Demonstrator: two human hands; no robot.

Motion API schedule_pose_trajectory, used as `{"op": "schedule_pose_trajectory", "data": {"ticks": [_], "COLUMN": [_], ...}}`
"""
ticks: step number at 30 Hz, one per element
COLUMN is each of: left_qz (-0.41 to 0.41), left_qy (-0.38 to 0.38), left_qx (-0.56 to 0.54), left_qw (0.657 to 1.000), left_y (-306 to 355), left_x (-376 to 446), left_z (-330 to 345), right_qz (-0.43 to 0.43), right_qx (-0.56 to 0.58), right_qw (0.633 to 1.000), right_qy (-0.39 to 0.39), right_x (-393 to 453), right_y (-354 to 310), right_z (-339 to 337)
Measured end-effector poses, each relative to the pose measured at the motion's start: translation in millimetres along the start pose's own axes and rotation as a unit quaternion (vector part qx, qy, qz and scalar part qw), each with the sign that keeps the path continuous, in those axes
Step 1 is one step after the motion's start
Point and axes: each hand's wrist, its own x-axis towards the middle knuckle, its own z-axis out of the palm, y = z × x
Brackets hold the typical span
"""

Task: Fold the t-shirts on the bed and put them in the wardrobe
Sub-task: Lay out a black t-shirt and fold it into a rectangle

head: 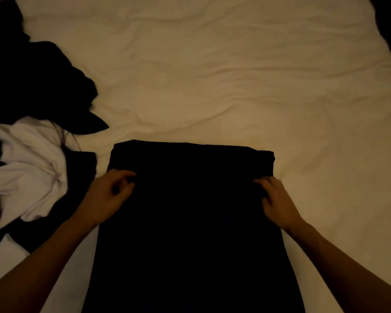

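Black shirt [190,211]: lies flat, near centre of bed [235,86], folded to a long strip. Left hand [106,197] pinches its left edge; right hand [278,202] grips its right edge, fingers curled. Soft, light, limp; best held at both edges. Unfolded pile [32,159] far left.

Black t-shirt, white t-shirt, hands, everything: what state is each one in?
Black t-shirt: flat on bed, sides folded in, long strip.
White t-shirt: crumpled, unfolded.
Dark clothes pile: heaped, unfolded.
Left hand: pinching shirt's left edge.
Right hand: gripping shirt's right edge.
Bed sheet: wrinkled.
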Motion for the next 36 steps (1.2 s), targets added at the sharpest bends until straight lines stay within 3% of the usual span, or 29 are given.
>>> {"op": "schedule_pose_trajectory", "data": {"ticks": [3, 5, 7, 9, 13, 15, 17, 21, 25, 30, 34, 36], "left_qz": [-0.053, -0.165, -0.262, -0.322, -0.387, -0.396, -0.385, -0.335, -0.294, -0.31, -0.34, -0.365], "left_qy": [0.16, 0.163, 0.17, 0.206, 0.18, 0.175, 0.19, 0.25, 0.276, 0.228, 0.2, 0.166], "left_qx": [0.059, 0.037, -0.08, -0.213, -0.284, -0.305, -0.345, -0.387, -0.263, -0.231, -0.076, -0.107], "left_qw": [0.984, 0.972, 0.947, 0.899, 0.858, 0.848, 0.835, 0.822, 0.877, 0.893, 0.916, 0.91], "left_y": [4, 3, 4, 6, 5, 1, 1, -5, -7, -13, -19, -21], "left_x": [34, 63, 82, 91, 103, 108, 107, 92, 78, 72, 66, 68], "left_z": [-8, -11, -6, 2, 4, 1, -3, 2, 14, 13, 6, -1], "right_qz": [0.116, 0.23, 0.316, 0.352, 0.38, 0.41, 0.414, 0.377, 0.342, 0.296, 0.34, 0.349], "right_qx": [0.086, 0.138, 0.207, 0.278, 0.41, 0.473, 0.501, 0.484, 0.392, 0.325, 0.223, 0.211], "right_qw": [0.982, 0.953, 0.92, 0.89, 0.823, 0.773, 0.751, 0.771, 0.833, 0.891, 0.905, 0.906], "right_qy": [0.119, 0.141, 0.104, 0.08, 0.097, 0.104, 0.121, 0.169, 0.189, 0.117, 0.127, 0.115], "right_x": [23, 48, 69, 81, 96, 102, 104, 98, 97, 90, 75, 75], "right_y": [-15, -15, -13, -15, -24, -24, -21, -9, -4, -1, 9, 10], "right_z": [-17, -26, -28, -25, -24, -30, -33, -33, -29, -20, -11, -10]}}
